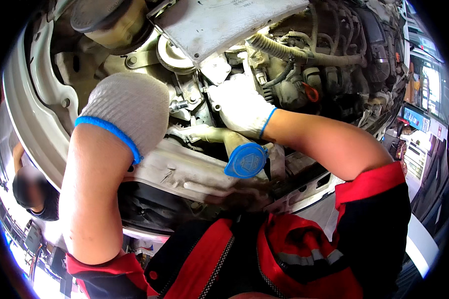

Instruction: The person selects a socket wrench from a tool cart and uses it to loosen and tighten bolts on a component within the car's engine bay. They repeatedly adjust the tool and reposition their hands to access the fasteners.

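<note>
My left hand (124, 109), in a white knit glove with blue cuff, reaches down into a car's engine bay beside a metal fitting (180, 105); its fingers are hidden under it. My right hand (238, 105), gloved the same way, is at a metal bracket (196, 94) just below a white pulley (173, 60); its fingertips are hard to make out, and I cannot tell what they grip. A blue washer-fluid cap (245, 160) on a pale filler neck (212, 134) sits below my right hand. A silver plate (224, 20) overhangs the pulley.
The white body rim (22, 104) curves along the left. A reservoir (105, 27) is at top left, ribbed hoses (279, 50) and an orange loop (312, 94) at right. Another person (35, 194) is at the far left edge. Shelving (414, 159) stands beyond the car at right.
</note>
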{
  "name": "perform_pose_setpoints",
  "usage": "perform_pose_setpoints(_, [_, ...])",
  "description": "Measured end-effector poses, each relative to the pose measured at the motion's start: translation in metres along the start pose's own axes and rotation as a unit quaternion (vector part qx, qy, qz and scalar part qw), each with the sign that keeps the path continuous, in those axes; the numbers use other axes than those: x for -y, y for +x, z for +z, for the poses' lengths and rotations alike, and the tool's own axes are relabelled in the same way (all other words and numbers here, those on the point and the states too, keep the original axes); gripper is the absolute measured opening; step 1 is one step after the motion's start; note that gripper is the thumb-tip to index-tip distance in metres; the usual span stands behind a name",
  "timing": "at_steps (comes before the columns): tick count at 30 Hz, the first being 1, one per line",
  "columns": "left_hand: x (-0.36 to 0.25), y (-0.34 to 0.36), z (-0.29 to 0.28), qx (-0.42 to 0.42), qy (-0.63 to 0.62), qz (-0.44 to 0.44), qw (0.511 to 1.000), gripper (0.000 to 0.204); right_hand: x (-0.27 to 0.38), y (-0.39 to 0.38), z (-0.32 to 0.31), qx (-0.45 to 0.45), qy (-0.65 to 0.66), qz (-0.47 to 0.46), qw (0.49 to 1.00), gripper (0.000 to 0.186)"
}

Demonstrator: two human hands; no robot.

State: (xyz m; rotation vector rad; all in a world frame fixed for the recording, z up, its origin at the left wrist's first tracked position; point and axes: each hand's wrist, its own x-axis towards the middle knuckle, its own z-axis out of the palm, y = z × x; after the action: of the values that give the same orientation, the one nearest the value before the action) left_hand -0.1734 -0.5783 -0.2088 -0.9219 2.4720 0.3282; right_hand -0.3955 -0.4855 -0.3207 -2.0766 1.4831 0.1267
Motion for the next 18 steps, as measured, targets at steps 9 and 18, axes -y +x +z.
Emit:
perform_pose_setpoints(9, [0.000,-0.002,-0.001,-0.041,0.004,0.015,0.999,0.019,-0.009,-0.014,-0.004,-0.033,-0.058,-0.052,0.996,0.026])
perform_pose_setpoints(18, [-0.008,0.001,-0.018,0.049,-0.035,-0.025,0.998,0.020,0.006,0.021,-0.008,0.134,-0.124,0.053,0.982,0.051])
